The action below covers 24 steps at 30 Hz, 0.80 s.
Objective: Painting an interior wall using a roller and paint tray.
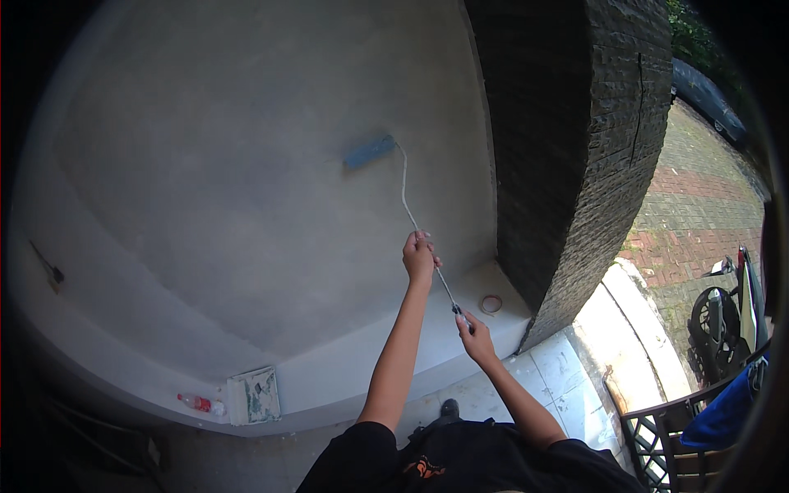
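A paint roller with a blue sleeve (370, 152) rests against, or very near, the pale grey wall (246, 148). Its long, bent metal rod (404, 189) runs down toward me. My left hand (420, 256) is closed around the middle of that rod. Lower down and to the right, my right hand (475, 337) grips the roller's handle (460, 312). Both arms reach forward, the left one higher than the right. Whether the sleeve actually touches the wall I cannot tell.
Along the wall's foot runs a white ledge (329, 370). On it are a paint tray (256, 396), a plastic bottle (200, 403), a tape roll (491, 305) and a brush-like tool (54, 275). A dark stone pillar (600, 164) stands right, a bench (690, 444) lower right.
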Motion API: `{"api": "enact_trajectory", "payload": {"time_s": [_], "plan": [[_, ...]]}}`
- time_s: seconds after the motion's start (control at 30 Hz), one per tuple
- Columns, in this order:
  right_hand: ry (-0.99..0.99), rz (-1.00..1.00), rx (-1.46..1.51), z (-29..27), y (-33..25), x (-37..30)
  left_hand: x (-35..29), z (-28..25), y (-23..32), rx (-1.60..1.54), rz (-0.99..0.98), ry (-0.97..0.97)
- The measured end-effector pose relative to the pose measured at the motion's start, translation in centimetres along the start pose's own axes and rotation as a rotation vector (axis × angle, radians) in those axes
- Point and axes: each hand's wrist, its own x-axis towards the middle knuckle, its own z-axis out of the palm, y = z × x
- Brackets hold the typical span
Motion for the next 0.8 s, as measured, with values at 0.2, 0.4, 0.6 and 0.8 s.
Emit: {"api": "enact_trajectory", "payload": {"time_s": [0.2, 0.4, 0.6, 0.8], "plan": [[-0.006, 0.135, -0.039, -1.3, 6.1, -3.7, -2.0, -0.4, -7.3, 0.043, -0.117, -0.015], [0.027, 0.013, 0.322, -2.6, -0.5, 0.5, -0.6, 3.6, 1.9, 0.005, 0.196, -0.253], [0.034, -0.071, 0.325, -5.2, -8.1, 7.7, 3.7, 8.5, 11.6, 0.093, 0.371, -0.315], [0.074, -0.012, -0.179, -4.3, -0.4, 6.4, 4.4, 6.8, 1.3, 0.048, 0.136, -0.306]]}}
